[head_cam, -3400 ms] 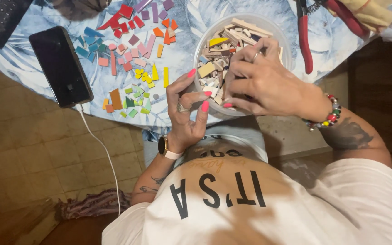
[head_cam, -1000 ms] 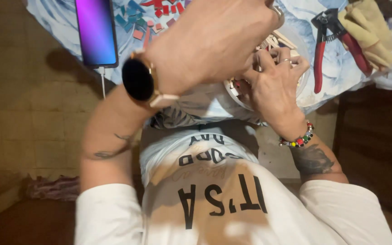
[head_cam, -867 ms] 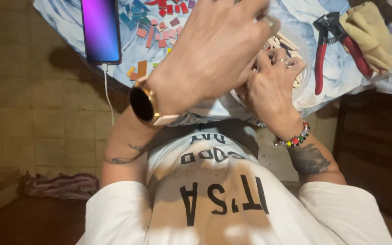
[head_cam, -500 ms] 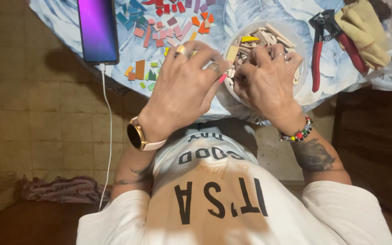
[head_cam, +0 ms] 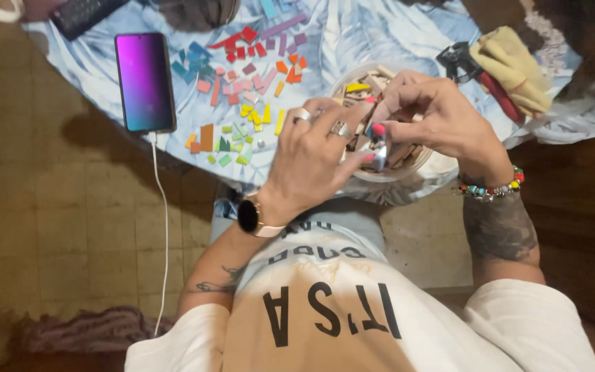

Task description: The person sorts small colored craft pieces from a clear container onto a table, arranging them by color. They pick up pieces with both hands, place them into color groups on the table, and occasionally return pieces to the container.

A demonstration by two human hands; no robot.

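Over the white bowl (head_cam: 427, 167) at the near edge of the cloth-covered table (head_cam: 352, 41), both hands meet: the left hand (head_cam: 315, 155) is curled, its fingertips closing on a small piece (head_cam: 378, 131) with a pink-red end, and the right hand (head_cam: 430, 114) is bent inward with its fingers pinching the same piece from the other side. The piece thus sits between the two sets of fingertips, directly above the bowl's heap of pale strips; how firmly either hand grips it cannot be told. Risk noted: the bowl stands close to the table's edge on loose cloth, and pressure from either wrist could tip it or push it off toward the lap. A slip of the fingertips would likely drop the piece back among the strips, where it would be hard to pick out. To the left, well apart from the hands, sorted coloured tiles (head_cam: 242, 124) lie in loose groups; a sweep of the left forearm could scatter them. A phone (head_cam: 144, 81) lies further left with its cable (head_cam: 162, 227) hanging off the table, and red-handled pliers (head_cam: 473, 69) rest beside a tan glove (head_cam: 514, 65) to the right
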